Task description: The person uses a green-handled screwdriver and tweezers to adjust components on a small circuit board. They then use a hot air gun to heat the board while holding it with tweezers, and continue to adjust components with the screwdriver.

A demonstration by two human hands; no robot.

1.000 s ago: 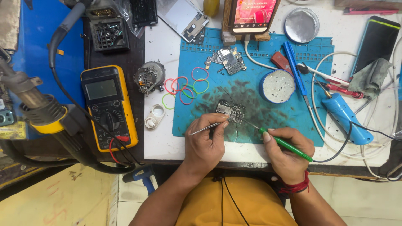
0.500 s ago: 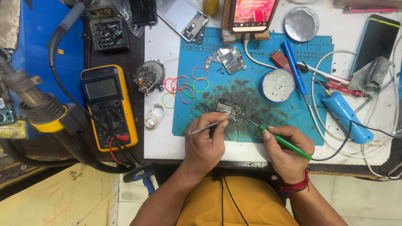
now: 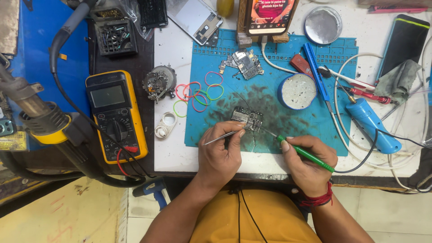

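Lying near the middle of the blue mat [image 3: 270,81], the small circuit board [image 3: 246,118] looked light, thin and easily broken. Tweezers [image 3: 222,136] were pinched shut in the left hand [image 3: 220,155]; a green soldering iron [image 3: 305,154] was gripped in the right hand [image 3: 310,164]. Only its edges seemed safe to be held.

Circuit board [image 3: 246,118] on mat [image 3: 342,67], centre-front. Second board [image 3: 245,64] behind it. Rubber bands [image 3: 198,94] left of both, multimeter [image 3: 116,114] further left off-mat, round tin [image 3: 297,91] right.
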